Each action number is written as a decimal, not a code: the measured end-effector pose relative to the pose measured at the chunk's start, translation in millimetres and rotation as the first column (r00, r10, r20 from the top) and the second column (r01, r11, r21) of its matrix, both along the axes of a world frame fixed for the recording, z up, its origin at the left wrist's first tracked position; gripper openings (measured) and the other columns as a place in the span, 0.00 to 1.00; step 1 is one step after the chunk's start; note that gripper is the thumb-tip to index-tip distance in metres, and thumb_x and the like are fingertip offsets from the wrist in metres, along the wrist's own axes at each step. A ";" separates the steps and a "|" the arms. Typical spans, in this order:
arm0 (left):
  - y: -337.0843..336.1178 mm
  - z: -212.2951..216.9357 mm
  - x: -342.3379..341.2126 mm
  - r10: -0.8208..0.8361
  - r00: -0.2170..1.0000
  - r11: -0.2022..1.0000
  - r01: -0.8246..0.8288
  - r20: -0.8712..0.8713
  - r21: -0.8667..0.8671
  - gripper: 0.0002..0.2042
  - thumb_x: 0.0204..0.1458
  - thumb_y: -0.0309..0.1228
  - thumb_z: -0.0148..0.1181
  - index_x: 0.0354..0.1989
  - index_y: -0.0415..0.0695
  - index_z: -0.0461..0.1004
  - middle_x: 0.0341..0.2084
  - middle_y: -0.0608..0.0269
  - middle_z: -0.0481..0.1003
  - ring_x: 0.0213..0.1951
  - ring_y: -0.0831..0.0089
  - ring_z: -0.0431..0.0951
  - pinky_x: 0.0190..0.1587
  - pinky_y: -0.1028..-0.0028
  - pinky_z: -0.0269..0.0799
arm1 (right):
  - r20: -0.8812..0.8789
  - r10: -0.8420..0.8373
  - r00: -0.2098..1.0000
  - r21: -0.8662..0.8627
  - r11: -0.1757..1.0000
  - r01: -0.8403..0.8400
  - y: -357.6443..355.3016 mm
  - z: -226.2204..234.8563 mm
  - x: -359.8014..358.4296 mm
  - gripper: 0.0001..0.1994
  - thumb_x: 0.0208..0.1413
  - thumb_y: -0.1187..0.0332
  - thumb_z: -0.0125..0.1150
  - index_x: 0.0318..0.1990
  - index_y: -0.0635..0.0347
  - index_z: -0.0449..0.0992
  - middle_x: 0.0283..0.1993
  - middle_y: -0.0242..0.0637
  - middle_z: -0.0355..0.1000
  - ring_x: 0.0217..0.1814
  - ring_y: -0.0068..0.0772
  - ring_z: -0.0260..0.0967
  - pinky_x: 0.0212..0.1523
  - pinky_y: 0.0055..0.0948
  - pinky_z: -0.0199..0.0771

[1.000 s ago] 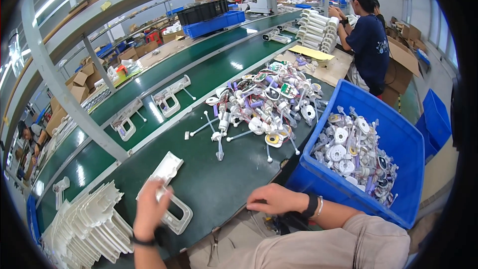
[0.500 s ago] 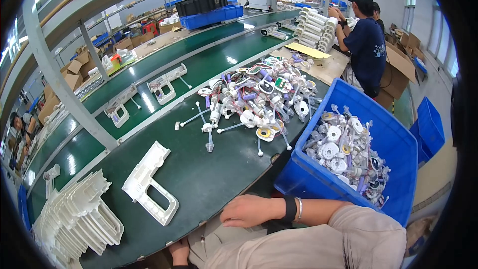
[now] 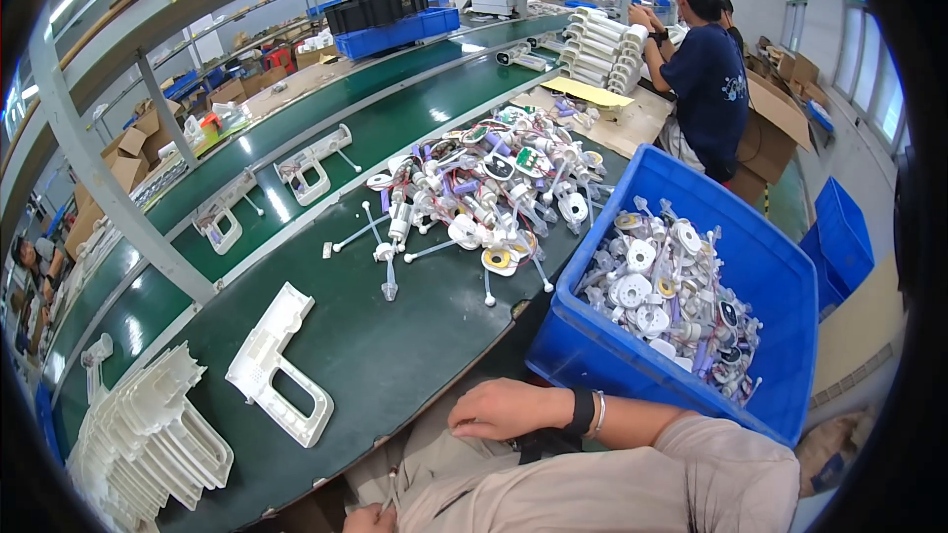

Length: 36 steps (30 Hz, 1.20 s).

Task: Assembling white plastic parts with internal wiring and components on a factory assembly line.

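My right hand (image 3: 499, 410) rests over my lap beside the table's front edge, back up. Its fingers lie loosely together, slightly bent, with nothing visible in them. Low in the view, my left hand (image 3: 370, 518) is at my lap near a trouser drawstring (image 3: 394, 482); the lower edge cuts it off and its grip is unclear. A white plastic housing half (image 3: 283, 370) with a looped handle lies on the green table (image 3: 395, 350). Left of it stands a row of nested matching housings (image 3: 153, 434). A heap of wired parts (image 3: 484, 192) covers the table's far right part.
A blue bin (image 3: 568, 321) with similar wired parts stands against the table's right side. Behind the table, a green conveyor (image 3: 370, 133) carries a few housings. A person (image 3: 706, 84) in dark blue works at the far right by stacked white housings (image 3: 602, 49). A metal post (image 3: 118, 178) rises at left.
The whole view has shifted slightly, so the table and bin appear further left. My left hand sits lower and nearer the drawstring. My right hand stays almost where it was.
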State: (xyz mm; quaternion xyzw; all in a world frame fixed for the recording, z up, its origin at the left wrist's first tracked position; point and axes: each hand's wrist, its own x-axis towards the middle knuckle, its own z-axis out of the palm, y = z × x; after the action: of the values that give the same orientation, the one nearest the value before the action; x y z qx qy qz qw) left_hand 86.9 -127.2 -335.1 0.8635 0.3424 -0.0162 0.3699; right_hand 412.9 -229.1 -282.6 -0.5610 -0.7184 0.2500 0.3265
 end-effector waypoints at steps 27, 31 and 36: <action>132.4 104.4 83.0 -0.003 0.978 0.804 0.127 -0.209 0.581 0.29 0.46 0.39 0.63 0.57 0.41 0.65 0.57 0.48 0.64 0.60 0.42 0.59 0.57 0.56 0.60 | 0.202 -0.105 0.974 0.081 0.993 0.091 98.4 78.1 42.5 0.13 0.52 0.62 0.59 0.40 0.60 0.75 0.37 0.44 0.74 0.41 0.50 0.70 0.41 0.42 0.71; 140.8 164.3 114.4 -0.169 0.984 0.868 0.125 0.050 0.481 0.24 0.48 0.37 0.61 0.53 0.41 0.68 0.45 0.49 0.73 0.45 0.49 0.73 0.46 0.61 0.69 | 0.431 -0.445 0.785 0.238 0.895 0.377 154.2 83.1 96.8 0.13 0.51 0.61 0.59 0.40 0.59 0.75 0.37 0.45 0.74 0.42 0.48 0.71 0.42 0.42 0.71; 197.5 190.8 280.9 -0.406 0.774 0.886 0.204 0.485 0.416 0.17 0.52 0.34 0.57 0.47 0.37 0.73 0.38 0.48 0.77 0.39 0.55 0.78 0.43 0.65 0.71 | 0.596 -0.576 0.560 0.281 0.803 0.526 211.6 40.1 159.8 0.16 0.48 0.59 0.61 0.42 0.55 0.74 0.48 0.43 0.70 0.51 0.48 0.67 0.49 0.50 0.66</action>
State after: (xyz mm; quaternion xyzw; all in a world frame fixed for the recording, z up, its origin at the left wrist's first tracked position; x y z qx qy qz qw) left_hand 367.8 70.3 -144.3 0.9246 0.0692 0.2361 0.2909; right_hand 572.8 -17.4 -242.6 -0.7951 -0.5823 -0.1032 0.1347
